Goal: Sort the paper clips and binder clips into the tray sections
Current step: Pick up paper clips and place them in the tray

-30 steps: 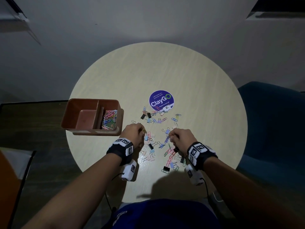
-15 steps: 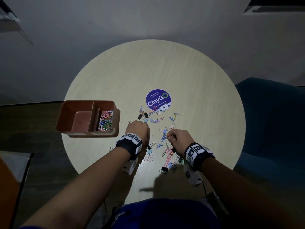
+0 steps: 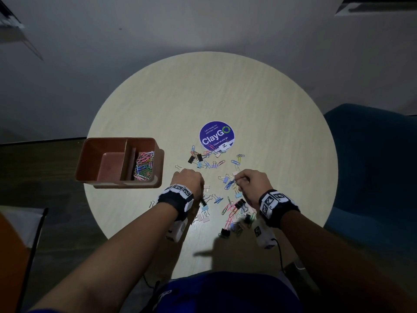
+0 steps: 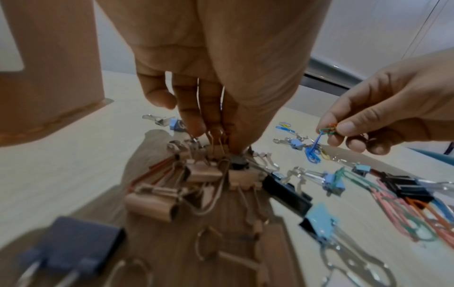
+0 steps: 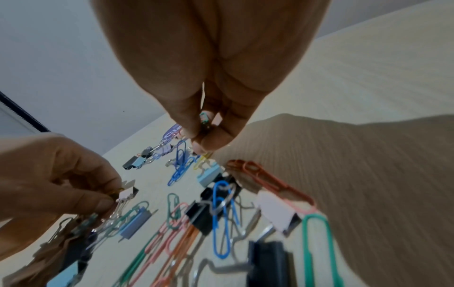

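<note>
Here, left hand (image 3: 188, 180) pinching binder clips (image 4: 209, 143), tray (image 3: 144, 185) overhanging table edge (image 3: 90, 199)

Right hand (image 5: 209, 97) pinches paper clips (image 5: 205, 118) above scattered binder clips (image 5: 277, 215).

Matt wood-grain table (image 3: 259, 105) (glossy plastic tray (image 3: 90, 159)).

From the head view, the left hand (image 3: 188, 180) hides its own fingers and what is in its grip. Some binder clips (image 3: 204, 207) lie partly under that wrist. The near clips in the left wrist view (image 4: 73, 250) are blurry. How many paper clips (image 5: 203, 118) the right hand (image 5: 216, 81) pinches is too small to tell.
</note>
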